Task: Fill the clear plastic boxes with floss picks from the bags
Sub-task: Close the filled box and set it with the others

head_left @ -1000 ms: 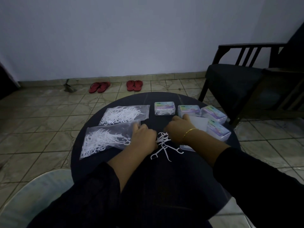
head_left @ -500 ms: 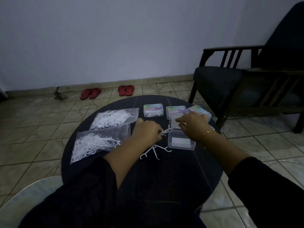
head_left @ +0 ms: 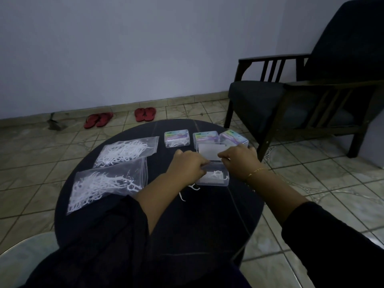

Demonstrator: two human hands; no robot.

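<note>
On a dark round tabletop (head_left: pixel 187 225) in a dim tiled room, the left hand (head_left: pixel 187 167) has curled fingers at the open clear box (head_left: pixel 214 177), where a few floss picks (head_left: pixel 214 174) lie; whether it still pinches any is hidden. The right hand (head_left: pixel 239 161) holds the raised lid (head_left: pixel 209 151). Two bags of picks (head_left: pixel 108 183) lie left, three filled boxes (head_left: pixel 176 138) behind.

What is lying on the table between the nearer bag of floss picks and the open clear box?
In the head view, the left hand and its forearm fill that stretch between the nearer bag and the open box; a few loose floss picks lie beside the forearm.
</note>
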